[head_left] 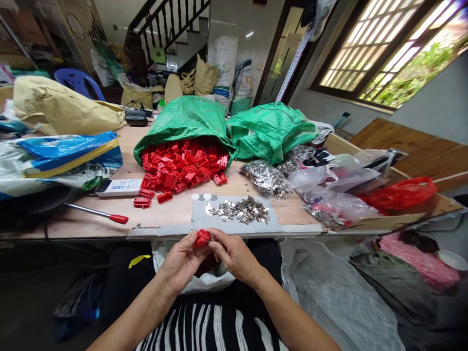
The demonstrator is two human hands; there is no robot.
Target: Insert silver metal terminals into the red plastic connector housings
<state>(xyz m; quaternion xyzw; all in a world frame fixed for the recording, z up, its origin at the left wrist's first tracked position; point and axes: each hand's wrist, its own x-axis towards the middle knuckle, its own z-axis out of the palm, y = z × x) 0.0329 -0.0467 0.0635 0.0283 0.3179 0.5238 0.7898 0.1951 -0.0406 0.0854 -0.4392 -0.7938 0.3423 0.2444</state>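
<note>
Just off the front edge of the table, my left hand (182, 262) grips a small red plastic part (201, 239) between thumb and fingers. My right hand (232, 254) is closed in a pinch at the right side of that part; whatever sits between its fingertips is too small to make out. Beyond my hands, a pile of small flat metal pieces (241, 210) lies on a grey sheet (199, 222). Many more red plastic parts (179, 165) spill from a green woven sack (188, 117), with a few loose ones in front of it.
An open white bag (215, 283) sits on my lap below my hands. A lever with a red handle (119, 219) juts out at left, near a white box (119, 187). Rightward are a second green sack (270, 129), a bag of metal pieces (265, 178) and a tray of plastic bags (413, 214).
</note>
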